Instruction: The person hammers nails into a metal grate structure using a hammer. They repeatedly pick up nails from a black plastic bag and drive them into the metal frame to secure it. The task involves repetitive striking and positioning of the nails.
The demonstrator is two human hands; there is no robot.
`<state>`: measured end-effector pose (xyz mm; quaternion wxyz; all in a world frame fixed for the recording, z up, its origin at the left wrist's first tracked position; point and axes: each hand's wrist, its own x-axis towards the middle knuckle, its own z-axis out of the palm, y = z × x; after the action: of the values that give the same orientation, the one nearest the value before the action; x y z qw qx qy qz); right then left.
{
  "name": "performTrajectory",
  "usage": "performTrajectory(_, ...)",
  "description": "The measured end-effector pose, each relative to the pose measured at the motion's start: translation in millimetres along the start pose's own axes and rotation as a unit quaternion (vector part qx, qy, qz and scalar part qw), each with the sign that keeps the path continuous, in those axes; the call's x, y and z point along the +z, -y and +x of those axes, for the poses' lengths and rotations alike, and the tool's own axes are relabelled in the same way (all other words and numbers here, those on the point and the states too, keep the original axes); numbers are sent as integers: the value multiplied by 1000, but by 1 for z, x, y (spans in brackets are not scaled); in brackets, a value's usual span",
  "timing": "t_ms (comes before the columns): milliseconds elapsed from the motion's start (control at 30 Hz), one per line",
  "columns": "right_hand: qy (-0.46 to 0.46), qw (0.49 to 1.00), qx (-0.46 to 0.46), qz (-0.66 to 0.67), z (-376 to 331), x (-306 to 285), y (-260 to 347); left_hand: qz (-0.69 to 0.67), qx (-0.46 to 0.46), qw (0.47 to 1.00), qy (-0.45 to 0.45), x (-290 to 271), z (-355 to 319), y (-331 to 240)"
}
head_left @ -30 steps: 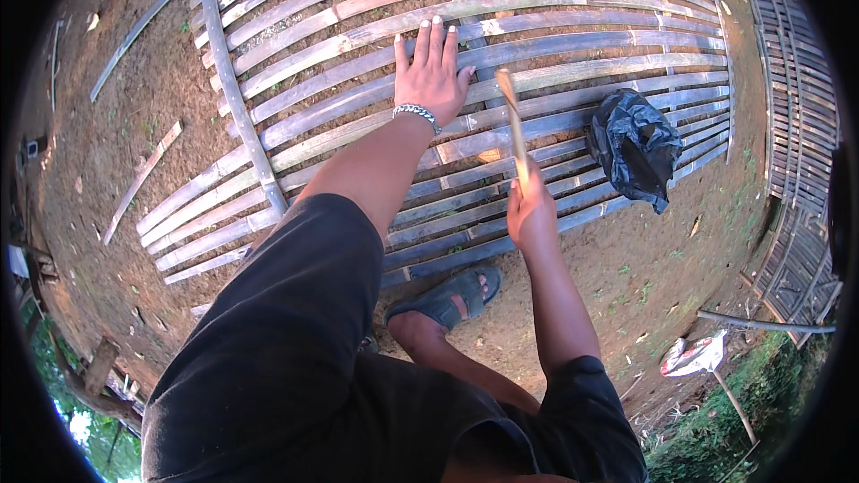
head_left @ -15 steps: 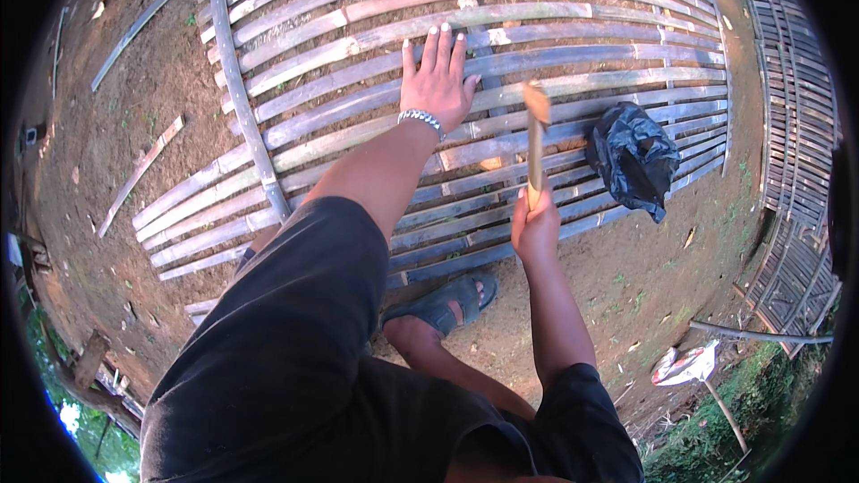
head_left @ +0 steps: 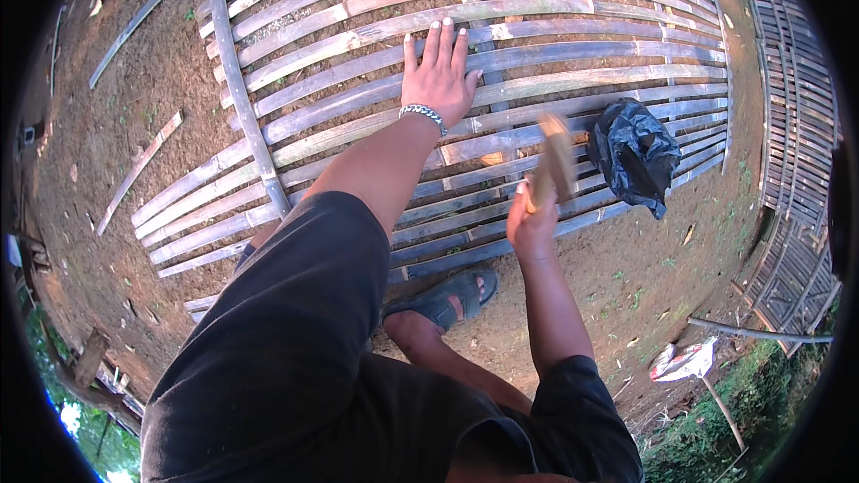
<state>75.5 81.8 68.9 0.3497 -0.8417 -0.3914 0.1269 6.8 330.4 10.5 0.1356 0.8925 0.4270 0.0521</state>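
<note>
My left hand (head_left: 438,80) lies flat on the bamboo slats of a lattice panel (head_left: 358,89), fingers stretched out and pointing away from me. A chain bracelet (head_left: 424,114) circles that wrist. My right hand (head_left: 533,224) is wrapped round the wooden handle of a hammer (head_left: 557,156), raised above the near slats. Motion blurs the hammer, so its head is hard to make out. Just right of it, a crumpled black plastic bag (head_left: 633,154) rests on the panel.
A crosspiece (head_left: 234,72) runs over the slats at the left. Loose bamboo strips (head_left: 139,170) lie on the dirt there. More slatted panels (head_left: 799,98) stand at the far right, near a white sack (head_left: 684,360). My sandalled foot (head_left: 447,300) is by the panel's near edge.
The hammer has swung slightly to the right and tilted, its top lower than before and more blurred. My left hand stays flat in nearly the same place.
</note>
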Motion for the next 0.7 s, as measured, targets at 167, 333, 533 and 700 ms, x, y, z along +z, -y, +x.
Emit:
performTrajectory(167,88,985,132,-63,3,-8,-7,6,0,1000,5,1,0,-1)
performTrajectory(333,102,989,71,-76,6,2,-11,4,-1,1000,17,-1,0,1)
performTrajectory(533,21,993,119,5,10,6,4,13,-5,999,30,0,-3,1)
performTrajectory(700,108,986,118,-49,3,6,-28,10,-4,1000,27,-2,1,-1)
